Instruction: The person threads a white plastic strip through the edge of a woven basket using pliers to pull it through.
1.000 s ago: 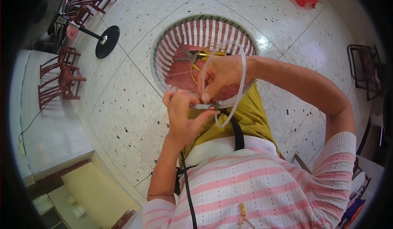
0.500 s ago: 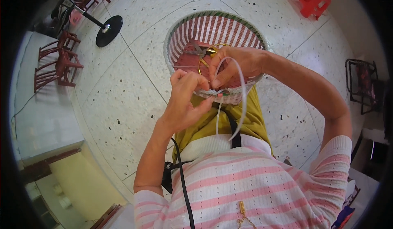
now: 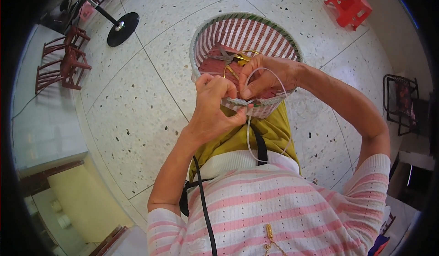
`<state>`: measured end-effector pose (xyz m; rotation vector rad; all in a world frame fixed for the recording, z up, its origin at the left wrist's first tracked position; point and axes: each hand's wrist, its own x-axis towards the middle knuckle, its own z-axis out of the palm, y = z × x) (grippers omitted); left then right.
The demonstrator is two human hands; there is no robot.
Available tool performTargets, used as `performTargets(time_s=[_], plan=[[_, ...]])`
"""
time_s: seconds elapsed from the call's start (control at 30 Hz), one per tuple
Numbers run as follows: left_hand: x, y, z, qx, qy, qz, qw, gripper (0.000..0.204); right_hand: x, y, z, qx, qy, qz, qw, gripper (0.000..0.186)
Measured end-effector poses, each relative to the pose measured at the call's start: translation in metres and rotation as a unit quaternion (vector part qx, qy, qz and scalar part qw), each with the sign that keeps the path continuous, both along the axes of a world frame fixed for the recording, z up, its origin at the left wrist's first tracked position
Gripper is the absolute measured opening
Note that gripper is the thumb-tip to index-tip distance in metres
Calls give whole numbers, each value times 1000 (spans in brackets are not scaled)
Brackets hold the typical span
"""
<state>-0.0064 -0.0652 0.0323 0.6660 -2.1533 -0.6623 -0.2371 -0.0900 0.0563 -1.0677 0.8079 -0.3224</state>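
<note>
I have the basket [image 3: 249, 32] right in front of me, its near side up against my mustard trousers [image 3: 279, 137] and its open mouth facing up, so that I look down on the red and white stripes inside. My left hand [image 3: 211, 100] is clasped on the near rim, fingers curled over the top and thumb pressed along the outer side. My right hand [image 3: 276, 75] reaches across the basket from the other side, wrist bent, and its thumb and fingertips meet just beside my left fingers at that rim. They seem to be pinching the thin white strip [image 3: 248, 130], though the bit between the tips is too small to make out for certain. The strip loops up past my right hand, hangs down over my lap and comes back up to the outside of the rim between my two hands. Inside the basket, on the reddish bottom, lies a grey metal tool [image 3: 223, 54] next to yellow handles, partly hidden by my right hand. Farther off on the speckled floor [image 3: 169, 59] stand a red plastic stool [image 3: 348, 8] and a round black stand base [image 3: 123, 29], with dark red wooden chairs [image 3: 71, 68] to my left.
</note>
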Motion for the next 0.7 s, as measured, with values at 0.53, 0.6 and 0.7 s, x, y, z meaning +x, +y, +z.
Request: performTargets(time_s=[0.53, 0.6, 0.7], plan=[[-1, -3, 2, -28, 11, -8, 1000, 42, -2, -1, 3, 52, -47, -21, 997, 12], [-1, -3, 2, -30, 8, -9, 999, 42, 0, 0, 6, 45, -32, -25, 998, 11], [-1, -5, 2, -32, 7, -12, 999, 40, 2, -3, 1, -13, 0, 12, 1000, 13]])
